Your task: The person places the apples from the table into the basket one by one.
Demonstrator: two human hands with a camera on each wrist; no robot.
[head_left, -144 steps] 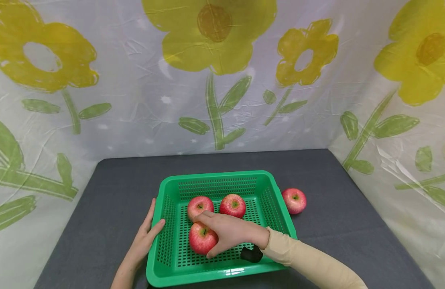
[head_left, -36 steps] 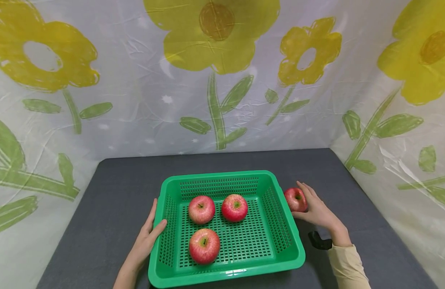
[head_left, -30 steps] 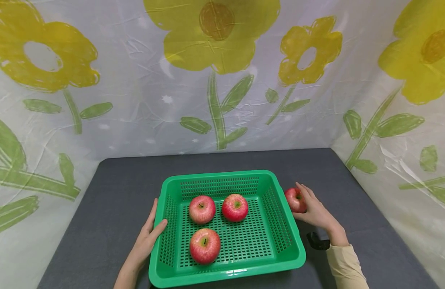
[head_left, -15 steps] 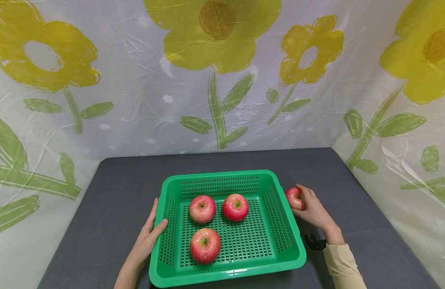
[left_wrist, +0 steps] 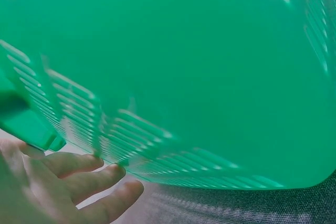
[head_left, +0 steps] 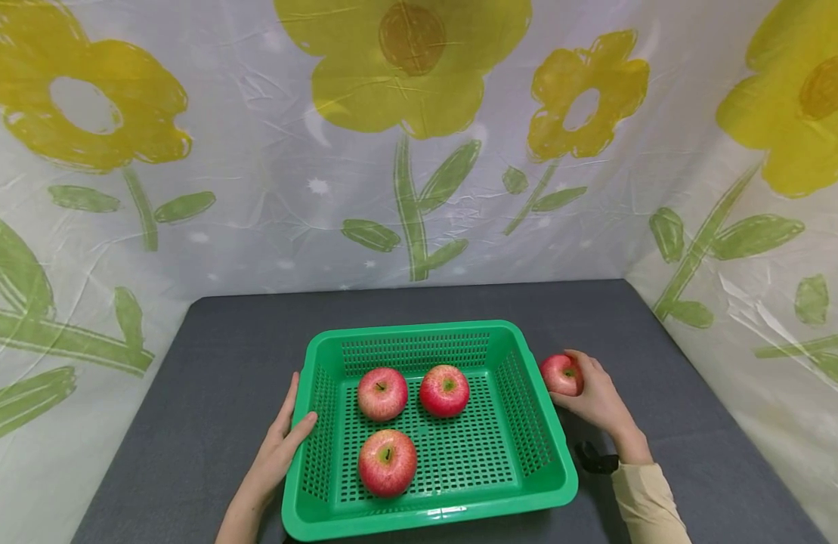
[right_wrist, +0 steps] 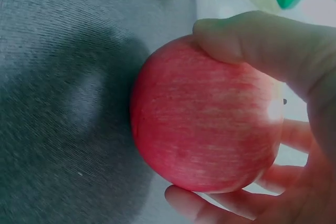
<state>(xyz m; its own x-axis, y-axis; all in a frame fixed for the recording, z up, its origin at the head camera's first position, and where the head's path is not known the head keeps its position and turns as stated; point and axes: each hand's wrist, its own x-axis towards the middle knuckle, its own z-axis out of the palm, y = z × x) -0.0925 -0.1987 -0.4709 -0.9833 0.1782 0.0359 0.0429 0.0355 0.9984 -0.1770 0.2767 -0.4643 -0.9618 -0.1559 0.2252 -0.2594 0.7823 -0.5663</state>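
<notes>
My right hand (head_left: 595, 397) grips a red apple (head_left: 561, 375) just right of the green plastic basket (head_left: 428, 521). In the right wrist view its thumb lies across the top of the apple (right_wrist: 205, 119) and several fingers curl under it, close beside the dark cloth. The left hand (head_left: 272, 449) holds the basket's left side, thumb over the rim, fingers along the outer wall. Its fingertips (left_wrist: 113, 174) reach the slotted wall in the left wrist view. Inside the basket sit three more apples: a back left one (head_left: 381, 394), a back right one (head_left: 444, 391) and a front one (head_left: 388, 462).
A dark grey cloth (head_left: 242, 340) covers the table. Behind and on both sides hangs a pale curtain (head_left: 255, 219) printed with yellow flowers. A black strap (head_left: 594, 458) is at the right wrist, above a beige sleeve (head_left: 646, 499).
Earlier the right hand was inside the basket at the front apple. It has left that apple, moved right and closed its fingers round the outside one. The left hand stays at the basket.
</notes>
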